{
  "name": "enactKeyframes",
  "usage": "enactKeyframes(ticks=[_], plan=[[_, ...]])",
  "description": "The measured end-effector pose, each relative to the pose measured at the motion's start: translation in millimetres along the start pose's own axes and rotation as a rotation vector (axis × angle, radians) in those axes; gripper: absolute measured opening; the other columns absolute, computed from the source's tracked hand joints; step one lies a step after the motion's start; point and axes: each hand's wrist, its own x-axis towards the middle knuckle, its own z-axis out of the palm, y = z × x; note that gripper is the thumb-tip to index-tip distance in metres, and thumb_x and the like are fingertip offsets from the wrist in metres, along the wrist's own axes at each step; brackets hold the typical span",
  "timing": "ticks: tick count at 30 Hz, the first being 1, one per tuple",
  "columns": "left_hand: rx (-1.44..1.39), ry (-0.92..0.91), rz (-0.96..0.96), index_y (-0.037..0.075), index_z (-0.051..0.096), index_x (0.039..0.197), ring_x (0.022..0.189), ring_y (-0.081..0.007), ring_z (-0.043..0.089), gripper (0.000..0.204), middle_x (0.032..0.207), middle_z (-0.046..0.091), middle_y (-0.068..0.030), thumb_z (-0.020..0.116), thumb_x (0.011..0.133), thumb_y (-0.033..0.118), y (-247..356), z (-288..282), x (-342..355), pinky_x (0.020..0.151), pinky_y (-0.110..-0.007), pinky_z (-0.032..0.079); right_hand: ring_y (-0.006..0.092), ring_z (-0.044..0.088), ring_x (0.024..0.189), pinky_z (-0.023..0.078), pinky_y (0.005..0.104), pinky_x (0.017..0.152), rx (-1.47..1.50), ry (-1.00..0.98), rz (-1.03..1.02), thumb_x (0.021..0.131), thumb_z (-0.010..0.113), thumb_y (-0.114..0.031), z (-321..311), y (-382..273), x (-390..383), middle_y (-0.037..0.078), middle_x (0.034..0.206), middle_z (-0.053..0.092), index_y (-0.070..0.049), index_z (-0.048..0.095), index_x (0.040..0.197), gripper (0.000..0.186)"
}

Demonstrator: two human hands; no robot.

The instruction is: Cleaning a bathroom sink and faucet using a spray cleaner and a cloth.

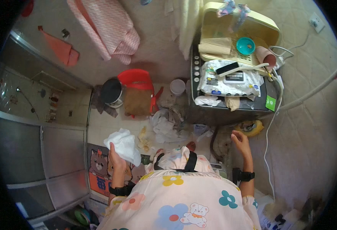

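My left hand (pixel 116 158) is gripping a crumpled white cloth (pixel 123 148), though from here I am not telling for sure whether it is fabric or thick paper. The cloth is sitting out to my left, above the edge of a cat-patterned mat (pixel 98 184), with a loose end sagging toward my lap. My right hand (pixel 242 143) is hanging well apart on the other side, fingers loosely curled, and I am seeing nothing in it.

Since only one hand is supporting the cloth, a slack grip could be letting it unfold or slip onto the mat. White crumpled bags (pixel 164 124) are lying on the floor just ahead, so a dropped cloth could be getting lost among them or picking up dirt.

On my right, a white cord (pixel 266 153) is running down past my forearm; a wide swing of that arm could be snagging it and tugging at whatever is lying along it. A yellow ring-shaped thing (pixel 258 128) is resting behind my right fingers, where a careless reach could be knocking it. Higher up, a brush (pixel 230 69) is lying across a packet of wipes (pixel 210 82) on a dark machine (pixel 253 112); pulling the packet could be tipping the brush off.
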Motion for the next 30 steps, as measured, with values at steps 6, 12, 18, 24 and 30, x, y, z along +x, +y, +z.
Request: enactKeyframes(ticks=[6, 12, 18, 24, 30], plan=[[-0.222, 0.149, -0.127, -0.001, 0.042, 0.12, 0.103, -0.0336, 0.05, 0.067, 0.114, 0.051, -0.0192, 0.037, 0.083, 0.054, -31, -108, -3, 0.089, -0.042, 0.041, 0.0148, 0.056, 0.085, 0.044, 0.0263, 0.075, -0.029, -0.138, 0.142, 0.081, 0.059, -0.022, 33, 3, -20, 0.009, 0.093, 0.061, 0.003, 0.055, 0.107, 0.037], [-0.141, 0.156, -0.091, -0.001, 0.042, 0.12, 0.099, -0.0329, 0.051, 0.068, 0.111, 0.053, -0.0161, 0.035, 0.083, 0.055, -51, -177, -6, 0.086, -0.042, 0.042, 0.016, 0.057, 0.085, 0.045, 0.0276, 0.074, -0.099, -0.186, 0.142, 0.083, 0.058, -0.021, 75, -34, -22, 0.011, 0.094, 0.061, 0.003, 0.055, 0.105, 0.033], [-0.271, 0.014, -0.148, -0.004, 0.039, 0.122, 0.092, -0.0311, 0.055, 0.078, 0.106, 0.054, -0.0185, 0.043, 0.077, 0.06, -43, -216, -14, 0.077, -0.041, 0.047, 0.0171, 0.059, 0.083, 0.046, 0.0283, 0.07, -0.223, -0.284, 0.064, 0.083, 0.057, -0.022, 107, -48, -35, 0.013, 0.091, 0.062, 0.004, 0.053, 0.106, 0.035], [-0.189, 0.168, -0.045, -0.005, 0.048, 0.115, 0.093, -0.0292, 0.055, 0.071, 0.106, 0.057, -0.0152, 0.041, 0.08, 0.057, -14, -198, -12, 0.081, -0.039, 0.046, 0.0201, 0.06, 0.077, 0.047, 0.0308, 0.066, -0.439, -0.32, 0.0, 0.081, 0.059, -0.02, 136, -60, -60, 0.015, 0.087, 0.063, 0.003, 0.056, 0.102, 0.031], [-0.901, 0.453, -0.451, -0.001, 0.05, 0.111, 0.091, -0.0285, 0.055, 0.057, 0.101, 0.058, -0.0131, 0.047, 0.082, 0.048, 1, -229, 10, 0.08, -0.038, 0.046, 0.0217, 0.061, 0.075, 0.047, 0.0317, 0.064, -0.584, -0.305, -0.033, 0.079, 0.061, -0.025, 168, -75, -73, 0.017, 0.082, 0.063, 0.002, 0.059, 0.095, 0.031]])
